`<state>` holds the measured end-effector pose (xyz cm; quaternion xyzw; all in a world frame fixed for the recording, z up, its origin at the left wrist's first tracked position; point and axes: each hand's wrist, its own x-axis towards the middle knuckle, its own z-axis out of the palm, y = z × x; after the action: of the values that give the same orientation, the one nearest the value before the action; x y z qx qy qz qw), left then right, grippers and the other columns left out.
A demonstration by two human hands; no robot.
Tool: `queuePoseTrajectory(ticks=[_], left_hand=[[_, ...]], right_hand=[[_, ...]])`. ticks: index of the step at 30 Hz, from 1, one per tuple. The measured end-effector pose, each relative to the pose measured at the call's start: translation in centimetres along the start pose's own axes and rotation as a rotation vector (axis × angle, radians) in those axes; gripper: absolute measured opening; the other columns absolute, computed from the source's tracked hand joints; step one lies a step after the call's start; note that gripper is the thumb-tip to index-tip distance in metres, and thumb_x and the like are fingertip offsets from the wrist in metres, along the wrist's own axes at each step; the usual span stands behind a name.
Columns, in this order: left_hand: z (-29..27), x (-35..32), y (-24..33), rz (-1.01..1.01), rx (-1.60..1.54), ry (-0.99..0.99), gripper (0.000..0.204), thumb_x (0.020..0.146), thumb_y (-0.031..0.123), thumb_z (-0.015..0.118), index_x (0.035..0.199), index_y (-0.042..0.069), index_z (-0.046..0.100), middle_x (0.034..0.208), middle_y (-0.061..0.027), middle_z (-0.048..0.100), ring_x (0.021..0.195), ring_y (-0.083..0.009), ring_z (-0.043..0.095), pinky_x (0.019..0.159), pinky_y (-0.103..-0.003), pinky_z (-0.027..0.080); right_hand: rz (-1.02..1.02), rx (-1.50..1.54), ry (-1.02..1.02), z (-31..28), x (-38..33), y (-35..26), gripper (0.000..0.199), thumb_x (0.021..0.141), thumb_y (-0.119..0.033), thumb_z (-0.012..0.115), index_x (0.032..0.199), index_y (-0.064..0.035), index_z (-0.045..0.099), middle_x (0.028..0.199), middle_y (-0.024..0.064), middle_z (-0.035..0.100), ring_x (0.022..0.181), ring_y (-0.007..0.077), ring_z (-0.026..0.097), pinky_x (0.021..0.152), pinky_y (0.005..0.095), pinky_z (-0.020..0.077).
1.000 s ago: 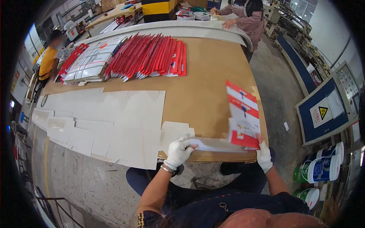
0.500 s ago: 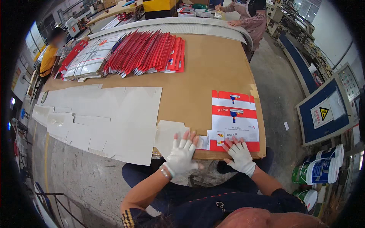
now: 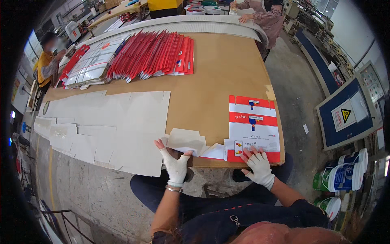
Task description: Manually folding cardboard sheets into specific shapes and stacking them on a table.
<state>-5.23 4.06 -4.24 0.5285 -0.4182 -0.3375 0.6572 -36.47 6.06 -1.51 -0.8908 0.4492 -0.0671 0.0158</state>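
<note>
A flat red and white printed carton sheet [image 3: 254, 136] lies at the table's front right corner. On its lower edge rests my right hand [image 3: 260, 167], in a white fingerless glove, fingers spread and flat. To the left, a plain greyish-white cardboard panel [image 3: 186, 140] is tilted up, with a white and red strip between it and the printed sheet. At that panel's near left edge is my left hand [image 3: 175, 164], gloved the same way. Its thumb and index finger are wide apart, the thumb tip by the panel's edge; the other fingers are partly hidden.
Overlapping blank cardboard sheets [image 3: 122, 130] cover the table's left side. Farther back stand a fanned row of red folded cartons [image 3: 150, 55] and a strapped white bundle [image 3: 95, 61]. Co-workers are at the far left and far right. Buckets [image 3: 345, 179] stand on the floor at right.
My left hand has moved left from above the panel to its near left edge. The panel has tilted up, showing more of the white and red strip. My right hand stays on the printed sheet.
</note>
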Motion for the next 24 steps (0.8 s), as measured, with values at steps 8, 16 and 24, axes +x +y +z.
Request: queuePoseTrajectory(ticks=[8, 16, 24], left_hand=[[4.6, 0.3, -1.2, -0.033, 0.41, -0.095, 0.045, 0.083, 0.009, 0.068, 0.123, -0.001, 0.048, 0.116, -0.018, 0.059, 0.106, -0.0329, 0.058, 0.09, -0.037, 0.046], [4.3, 0.8, -1.7, 0.832, 1.137, -0.847, 0.065, 0.086, 0.031, 0.06, 0.143, 0.01, 0.038, 0.15, -0.0217, 0.028, 0.141, -0.0371, 0.025, 0.108, -0.065, 0.019], [5.4, -0.4, 0.2, 0.642, 1.154, -0.815, 0.065, 0.086, 0.048, 0.057, 0.144, 0.027, 0.039, 0.153, -0.0195, 0.022, 0.14, -0.0428, 0.021, 0.102, -0.071, 0.02]], right_hand=[[0.004, 0.007, -0.13, -0.9, 0.6, 1.1, 0.061, 0.083, -0.032, 0.063, 0.138, -0.0134, 0.046, 0.143, 0.0114, 0.043, 0.133, 0.035, 0.036, 0.107, 0.0578, 0.0245], [-0.077, -0.104, 0.029, 0.1, 1.5, 3.5, 0.048, 0.089, -0.012, 0.045, 0.137, -0.0172, 0.046, 0.141, 0.006, 0.046, 0.134, 0.0268, 0.04, 0.105, 0.0593, 0.03], [-0.107, -0.117, 0.017, 1.1, 0.6, 2.0, 0.05, 0.09, -0.016, 0.046, 0.14, -0.0182, 0.044, 0.147, 0.0049, 0.042, 0.135, 0.0261, 0.038, 0.105, 0.0657, 0.024]])
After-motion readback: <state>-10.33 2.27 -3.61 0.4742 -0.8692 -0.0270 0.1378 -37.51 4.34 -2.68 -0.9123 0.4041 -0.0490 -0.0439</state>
